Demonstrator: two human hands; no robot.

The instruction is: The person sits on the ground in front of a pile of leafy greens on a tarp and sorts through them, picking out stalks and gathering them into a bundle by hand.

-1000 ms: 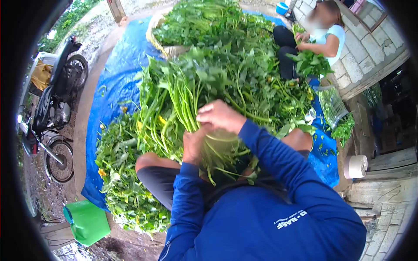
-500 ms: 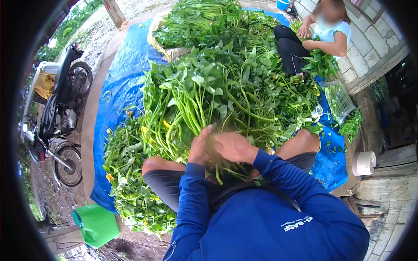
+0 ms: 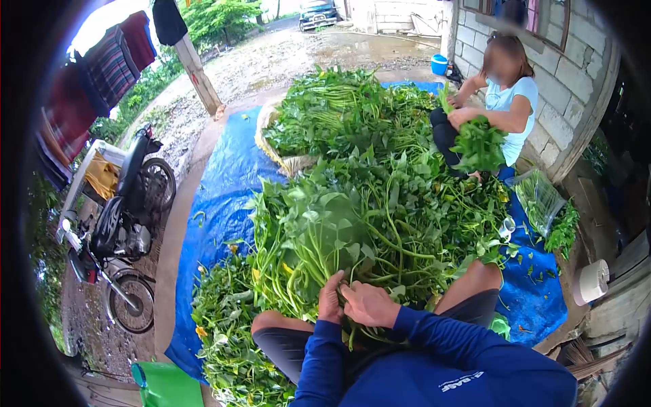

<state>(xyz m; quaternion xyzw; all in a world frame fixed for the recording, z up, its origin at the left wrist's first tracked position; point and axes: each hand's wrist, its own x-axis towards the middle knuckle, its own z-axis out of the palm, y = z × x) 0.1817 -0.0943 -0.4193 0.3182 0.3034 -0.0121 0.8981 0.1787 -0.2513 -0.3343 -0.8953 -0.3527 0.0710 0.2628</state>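
My left hand (image 3: 331, 299) is closed around the stems of a bunch of leafy greens (image 3: 313, 249), whose leaves fan out away from me. Right beside it, my right hand (image 3: 370, 304) is closed at the stems, fingertips close to the left thumb. Whatever lies in its fingers is too small or hidden to make out. Both hands are between my bent knees, at the near side of a big heap of leafy greens (image 3: 413, 217). Cut stem ends hang below the hands.
The heap lies on a blue tarp (image 3: 227, 159). Another person (image 3: 512, 102) sits at the back right, holding greens. A plastic bag of greens (image 3: 538, 197) lies on the right. A motorcycle (image 3: 119, 224) stands left, with a green container (image 3: 169, 386) at the lower left.
The view has tilted up, showing more of the yard. My right hand, blurred earlier, is now sharper and more curled beside the left. The left hand still holds the bunch.
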